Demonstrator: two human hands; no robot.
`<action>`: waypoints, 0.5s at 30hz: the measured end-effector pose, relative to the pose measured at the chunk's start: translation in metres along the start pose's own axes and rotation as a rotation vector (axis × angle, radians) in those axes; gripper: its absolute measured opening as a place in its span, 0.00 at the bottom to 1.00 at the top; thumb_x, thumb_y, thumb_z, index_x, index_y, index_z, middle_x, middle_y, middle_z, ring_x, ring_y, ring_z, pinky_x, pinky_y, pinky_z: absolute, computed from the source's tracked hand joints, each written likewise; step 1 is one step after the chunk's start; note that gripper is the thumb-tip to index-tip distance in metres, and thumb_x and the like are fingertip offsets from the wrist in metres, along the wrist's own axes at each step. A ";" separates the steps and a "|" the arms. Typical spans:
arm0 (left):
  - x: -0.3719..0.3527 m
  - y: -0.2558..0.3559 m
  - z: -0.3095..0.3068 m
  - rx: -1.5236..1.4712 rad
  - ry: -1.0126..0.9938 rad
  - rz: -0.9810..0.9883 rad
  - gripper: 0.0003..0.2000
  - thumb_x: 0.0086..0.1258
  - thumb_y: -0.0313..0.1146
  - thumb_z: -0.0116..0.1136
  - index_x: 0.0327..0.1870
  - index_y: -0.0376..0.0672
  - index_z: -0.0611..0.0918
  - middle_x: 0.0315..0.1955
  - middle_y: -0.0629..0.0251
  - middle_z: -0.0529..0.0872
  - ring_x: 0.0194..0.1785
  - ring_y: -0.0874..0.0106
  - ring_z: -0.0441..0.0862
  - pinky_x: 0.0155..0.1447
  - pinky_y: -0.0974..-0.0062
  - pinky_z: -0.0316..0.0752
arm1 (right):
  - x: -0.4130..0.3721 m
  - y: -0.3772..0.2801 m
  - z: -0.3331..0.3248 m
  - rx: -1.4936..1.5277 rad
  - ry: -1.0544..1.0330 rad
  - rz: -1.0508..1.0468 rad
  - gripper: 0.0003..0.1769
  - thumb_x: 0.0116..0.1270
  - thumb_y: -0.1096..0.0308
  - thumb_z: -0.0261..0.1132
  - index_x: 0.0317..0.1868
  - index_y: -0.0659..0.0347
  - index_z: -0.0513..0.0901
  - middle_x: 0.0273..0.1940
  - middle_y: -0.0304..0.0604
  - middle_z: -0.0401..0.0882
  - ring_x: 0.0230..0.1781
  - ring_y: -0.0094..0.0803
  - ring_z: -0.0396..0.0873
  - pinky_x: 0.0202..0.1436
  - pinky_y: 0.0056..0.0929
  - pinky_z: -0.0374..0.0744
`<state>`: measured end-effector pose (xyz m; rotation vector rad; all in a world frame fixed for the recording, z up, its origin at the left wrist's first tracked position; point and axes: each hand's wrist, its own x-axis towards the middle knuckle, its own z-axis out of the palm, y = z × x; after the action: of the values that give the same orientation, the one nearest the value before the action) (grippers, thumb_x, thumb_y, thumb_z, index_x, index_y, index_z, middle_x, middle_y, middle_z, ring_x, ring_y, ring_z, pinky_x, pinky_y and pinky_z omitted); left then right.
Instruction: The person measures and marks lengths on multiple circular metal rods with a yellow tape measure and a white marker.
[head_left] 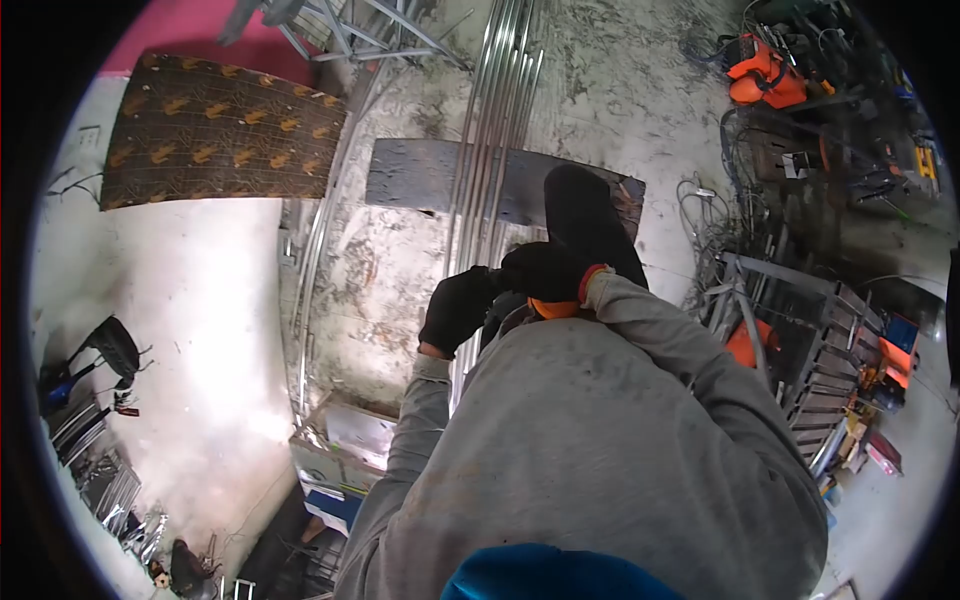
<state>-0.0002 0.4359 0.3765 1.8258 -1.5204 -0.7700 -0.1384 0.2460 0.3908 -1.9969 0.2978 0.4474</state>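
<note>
My left hand (458, 310), in a black glove, is raised in front of my belly with its fingers curled together. My right hand (543, 270), gloved in black too, meets it at the fingertips, its fingers bent in a pinch. Whatever they grip between them is hidden by the dark gloves; I cannot tell what it is. An orange object (555, 309) shows just below my right hand, against the grey shirt (590, 420). Beyond my hands, long shiny metal tubes (485, 160) lie in a bundle across a dark board (410, 170) on the floor.
A brown patterned sheet (225, 135) lies at the upper left, near a grey metal frame (365, 40). Loose cables (705, 215), an orange case (770, 75) and a slatted metal rack (825, 360) stand along the right. More metal tubes run along the left of the floor.
</note>
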 end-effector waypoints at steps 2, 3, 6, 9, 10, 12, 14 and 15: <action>0.006 0.011 -0.018 -0.045 0.043 -0.034 0.07 0.68 0.26 0.63 0.45 0.44 0.87 0.35 0.62 0.86 0.35 0.64 0.86 0.40 0.69 0.80 | 0.008 -0.010 -0.016 -0.108 0.010 -0.131 0.25 0.75 0.45 0.59 0.48 0.60 0.87 0.47 0.51 0.86 0.50 0.50 0.84 0.57 0.46 0.79; 0.012 0.018 -0.027 -0.108 0.091 -0.072 0.05 0.72 0.32 0.63 0.43 0.42 0.86 0.30 0.61 0.84 0.30 0.64 0.85 0.35 0.69 0.78 | 0.011 -0.017 -0.028 -0.227 0.006 -0.246 0.25 0.74 0.46 0.60 0.49 0.60 0.87 0.48 0.51 0.86 0.51 0.50 0.84 0.57 0.46 0.79; 0.015 0.019 -0.048 -0.267 0.242 -0.325 0.06 0.72 0.32 0.63 0.41 0.41 0.87 0.32 0.63 0.87 0.29 0.70 0.84 0.33 0.73 0.77 | 0.012 -0.046 -0.066 -0.045 0.176 -0.042 0.19 0.74 0.54 0.62 0.51 0.60 0.87 0.50 0.51 0.86 0.51 0.49 0.84 0.55 0.42 0.81; -0.001 -0.064 -0.043 -0.064 0.636 0.087 0.08 0.74 0.32 0.59 0.47 0.41 0.86 0.37 0.60 0.88 0.34 0.68 0.86 0.36 0.72 0.79 | 0.008 -0.051 -0.101 -0.038 0.236 -0.241 0.15 0.75 0.62 0.60 0.51 0.62 0.87 0.50 0.52 0.86 0.51 0.47 0.84 0.54 0.40 0.81; 0.000 -0.054 -0.051 -0.732 0.761 -0.242 0.10 0.76 0.35 0.56 0.47 0.42 0.86 0.38 0.59 0.88 0.36 0.66 0.86 0.37 0.72 0.79 | 0.008 -0.049 -0.111 -0.066 0.235 -0.229 0.15 0.75 0.62 0.60 0.51 0.62 0.87 0.50 0.52 0.86 0.51 0.47 0.84 0.54 0.40 0.81; -0.004 -0.076 -0.060 -1.919 0.553 -0.240 0.18 0.81 0.45 0.46 0.47 0.42 0.84 0.36 0.58 0.87 0.34 0.64 0.84 0.35 0.71 0.77 | 0.014 -0.042 -0.125 -0.408 0.351 -0.380 0.14 0.76 0.64 0.60 0.50 0.65 0.86 0.49 0.50 0.87 0.47 0.41 0.84 0.52 0.38 0.81; 0.018 -0.038 -0.067 -1.537 0.888 -0.506 0.25 0.84 0.54 0.38 0.46 0.44 0.84 0.29 0.64 0.82 0.26 0.69 0.79 0.29 0.71 0.73 | 0.032 -0.009 -0.123 0.160 0.291 -0.337 0.16 0.77 0.63 0.60 0.52 0.66 0.85 0.46 0.49 0.86 0.45 0.38 0.83 0.50 0.37 0.80; 0.010 -0.055 -0.061 -1.485 0.822 -0.409 0.27 0.84 0.57 0.36 0.46 0.44 0.84 0.27 0.66 0.81 0.24 0.70 0.78 0.28 0.71 0.72 | 0.040 0.004 -0.114 0.742 0.217 -0.248 0.18 0.78 0.61 0.60 0.55 0.68 0.83 0.43 0.48 0.85 0.42 0.35 0.82 0.48 0.37 0.80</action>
<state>0.0824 0.4391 0.3720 0.9579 0.1248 -0.7923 -0.0830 0.1414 0.4171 -1.3239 0.2915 -0.0503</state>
